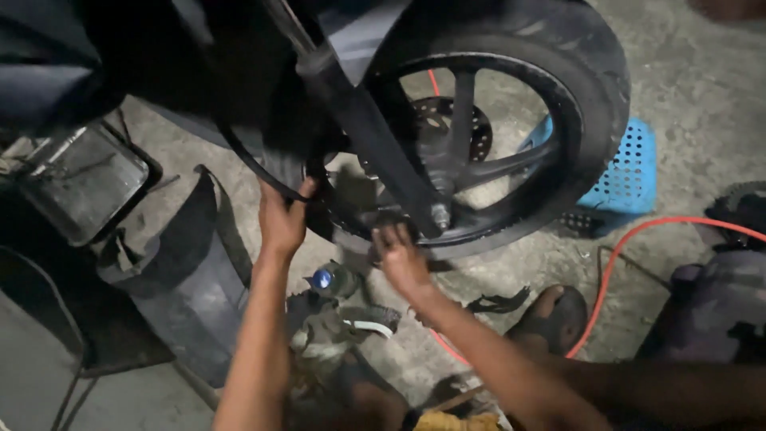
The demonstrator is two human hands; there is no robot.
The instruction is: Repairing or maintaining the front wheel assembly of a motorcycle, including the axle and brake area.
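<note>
Under the raised front wheel [479, 136]: left hand [281, 223] clenched on the tyre's lower edge; right hand [401, 259] loose, fingers spread near the axle nut [440, 215] — gripping nothing. Risk — wheel could rotate or drop, pinching fingers against the fork leg [375, 136].

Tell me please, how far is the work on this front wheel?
Done: a black mudguard lies on the concrete floor. In hand: the left hand grips the tyre at its lower edge, while the right hand reaches under the axle nut. Left: the wheel sits in the fork.
</note>
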